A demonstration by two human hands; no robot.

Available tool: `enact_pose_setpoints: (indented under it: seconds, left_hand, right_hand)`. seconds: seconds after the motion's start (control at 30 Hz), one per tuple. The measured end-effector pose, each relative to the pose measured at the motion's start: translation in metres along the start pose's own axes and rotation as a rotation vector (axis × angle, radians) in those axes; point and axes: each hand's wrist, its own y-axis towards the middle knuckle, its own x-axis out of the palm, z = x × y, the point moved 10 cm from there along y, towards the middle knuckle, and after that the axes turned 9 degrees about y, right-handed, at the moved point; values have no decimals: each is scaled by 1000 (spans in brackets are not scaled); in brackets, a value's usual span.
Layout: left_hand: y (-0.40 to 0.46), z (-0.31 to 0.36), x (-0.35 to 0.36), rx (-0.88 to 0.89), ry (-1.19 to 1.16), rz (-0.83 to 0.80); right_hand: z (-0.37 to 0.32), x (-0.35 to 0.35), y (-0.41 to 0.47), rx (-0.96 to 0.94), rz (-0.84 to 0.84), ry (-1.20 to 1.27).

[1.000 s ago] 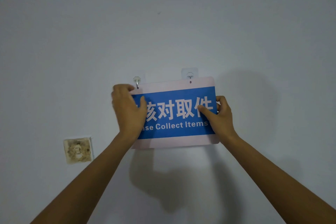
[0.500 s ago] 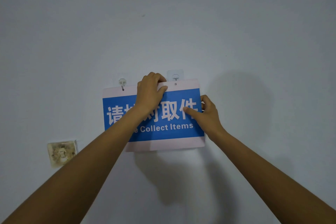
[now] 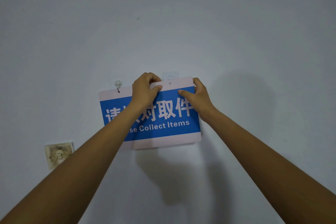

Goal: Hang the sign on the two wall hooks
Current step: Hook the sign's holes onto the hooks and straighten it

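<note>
A blue and white sign [image 3: 163,129] with white lettering lies flat against the wall. Its left hole sits on the left wall hook [image 3: 118,85]. The right hole shows as an unhooked dot just below the right wall hook [image 3: 170,76], whose clear pad is partly covered by the sign's top edge. My left hand [image 3: 145,90] pinches the top edge near the middle. My right hand [image 3: 197,96] grips the top right corner, thumb on the blue face.
A stained, dirty switch plate [image 3: 59,153] is set in the wall at lower left. The wall around is plain pale grey, with my arms' shadows under and to the right of the sign.
My right hand slid up from the sign's right edge to its top right corner. The sign's right side rose a little over the right hook. My left hand stayed at the top edge.
</note>
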Motion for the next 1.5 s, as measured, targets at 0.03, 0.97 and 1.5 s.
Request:
enact_pose_setpoints:
  seconds: [0.03, 0.97, 1.5]
  left_hand:
    - [0, 0, 0, 1, 1, 0]
    - [0, -1, 0, -15, 26, -9]
    - [4, -5, 4, -14, 41, -45]
  right_hand:
    - [1, 0, 1, 3, -4, -3]
    - [2, 3, 3, -1, -18, -8]
    - [7, 6, 8, 31, -59, -20]
